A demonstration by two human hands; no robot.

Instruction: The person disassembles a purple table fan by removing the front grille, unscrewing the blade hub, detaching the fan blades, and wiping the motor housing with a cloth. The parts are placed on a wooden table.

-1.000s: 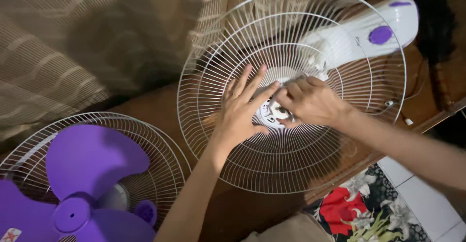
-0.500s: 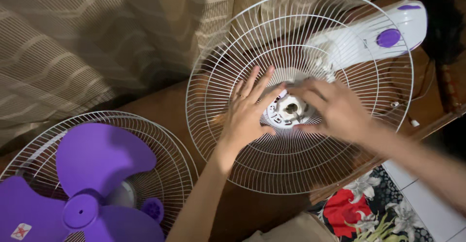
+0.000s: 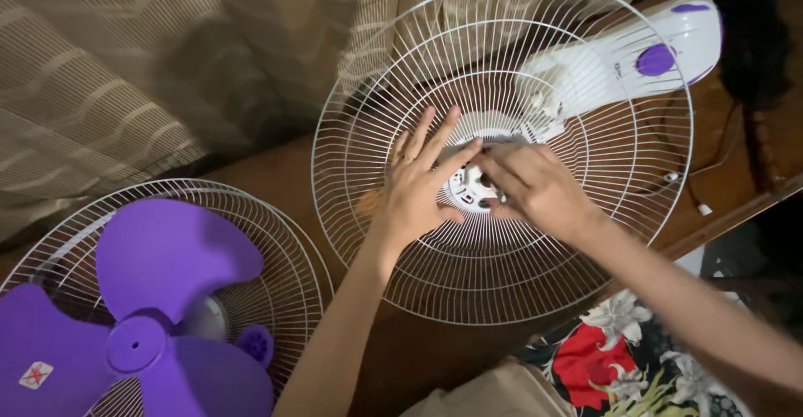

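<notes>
My right hand [image 3: 535, 189] now closes back over the white hub [image 3: 470, 188] of the rear grille [image 3: 502, 283], fingertips covering the centre exposed half a second ago.

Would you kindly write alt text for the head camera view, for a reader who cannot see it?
Two bare hands meet at the hub of a white wire fan guard lying on a brown table: the left hand rests flat on the wires, and the right hand has its fingers at the white centre piece. A purple fan blade lies in a second guard at lower left.
</notes>
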